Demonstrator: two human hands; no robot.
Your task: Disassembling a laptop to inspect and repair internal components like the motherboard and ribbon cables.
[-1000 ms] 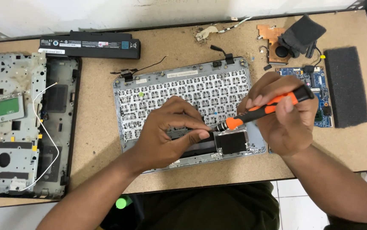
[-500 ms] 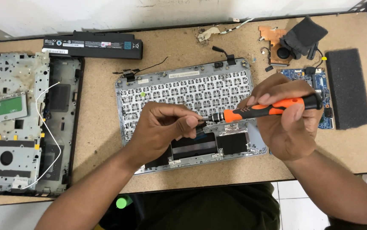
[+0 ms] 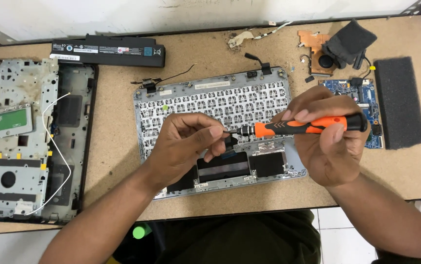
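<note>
Behind the hands, a black battery (image 3: 108,50) bears white rectangular labels.

A brown particle-board table (image 3: 112,122) carries a stripped grey laptop palmrest frame (image 3: 210,100) at its middle, its keyboard's underside up. At the left lie a laptop base chassis (image 3: 20,146) and, along the far edge, a black battery pack (image 3: 108,50). On the right lie a blue circuit board (image 3: 362,93), a copper heatsink with fan (image 3: 328,49) and a black foam block (image 3: 398,102).
</note>
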